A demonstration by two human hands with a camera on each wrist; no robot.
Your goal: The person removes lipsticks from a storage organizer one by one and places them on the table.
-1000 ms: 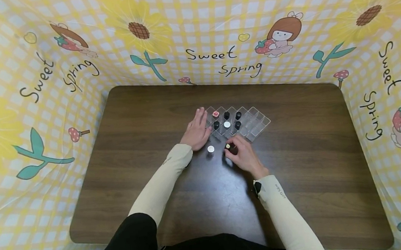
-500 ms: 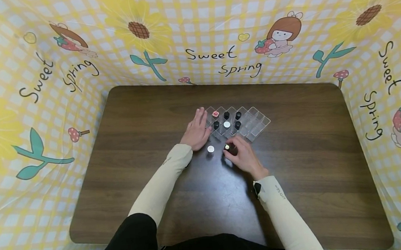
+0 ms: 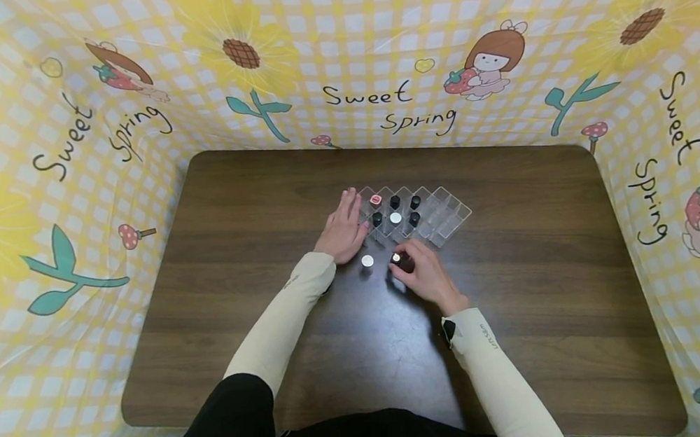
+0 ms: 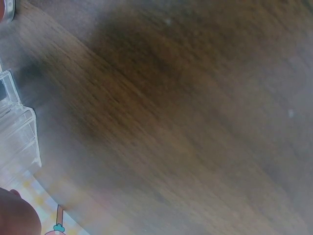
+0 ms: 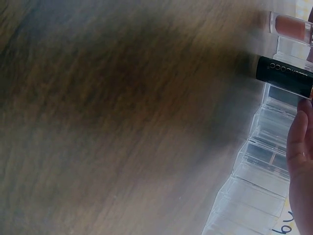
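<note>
My right hand (image 3: 423, 268) pinches a black lipstick tube (image 5: 284, 77) between thumb and fingers, just in front of a clear compartmented organizer (image 3: 448, 217). Pale lettering runs along the tube, and a small light spot shows at its top in the head view. My left hand (image 3: 341, 228) lies flat with fingers extended against the organizer's left end. Between the hands, a lip gloss tube with a white top (image 3: 367, 262) stands on the table; its pinkish body (image 5: 289, 27) shows in the right wrist view. Only a fingertip (image 4: 19, 213) appears in the left wrist view.
Several black-capped tubes (image 3: 415, 201), a red-topped one (image 3: 376, 200) and a white-topped one (image 3: 396, 218) stand in the organizer's left and middle compartments. The brown wooden table (image 3: 248, 207) is enclosed by a yellow checked cloth (image 3: 334, 51).
The top of the black lipstick tube in my right hand has shifted very slightly toward the person. My left hand, the organizer and the standing tube have stayed in place.
</note>
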